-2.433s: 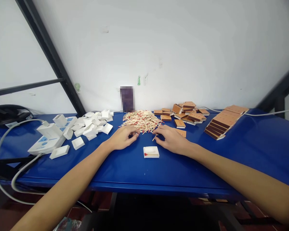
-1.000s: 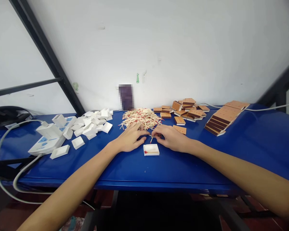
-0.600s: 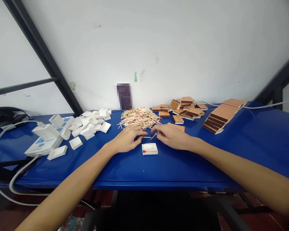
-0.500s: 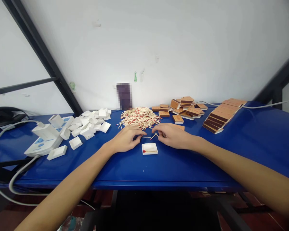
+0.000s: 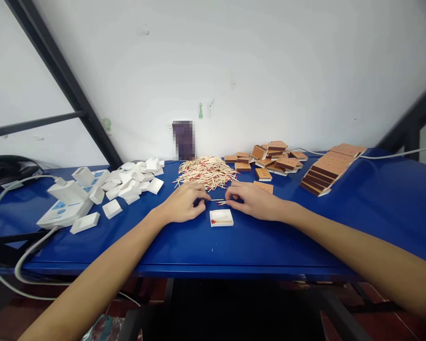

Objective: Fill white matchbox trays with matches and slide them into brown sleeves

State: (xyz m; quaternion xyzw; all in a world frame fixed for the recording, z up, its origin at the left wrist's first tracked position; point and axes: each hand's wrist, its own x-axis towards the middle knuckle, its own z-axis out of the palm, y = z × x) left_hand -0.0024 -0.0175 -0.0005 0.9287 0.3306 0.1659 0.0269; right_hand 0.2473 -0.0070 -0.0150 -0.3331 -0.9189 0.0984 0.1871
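Observation:
My left hand (image 5: 190, 202) is closed in a pinch at the end of a pale match (image 5: 216, 200) that points to the right. Opposite it, my right hand (image 5: 244, 201) has its fingers together on a few matches (image 5: 221, 203), their red heads turned left. Just in front of both hands lies an open white matchbox tray (image 5: 222, 224) with some red-headed matches along its near side. Behind the hands rises a large heap of loose matches (image 5: 208, 173). The exact fingertip contact is partly hidden.
White empty trays (image 5: 131, 182) are piled at left, beside a white power strip (image 5: 62, 214) with cables. Brown matchbox sleeves (image 5: 279, 158) lie at back right, and a stacked row of boxes (image 5: 328, 170) stands farther right. The blue table (image 5: 270, 251) meets a wall behind.
The matches at my right fingers have swung from crossed and slanted to nearly parallel, lying level. My left hand has barely shifted with its match. The tray stays put.

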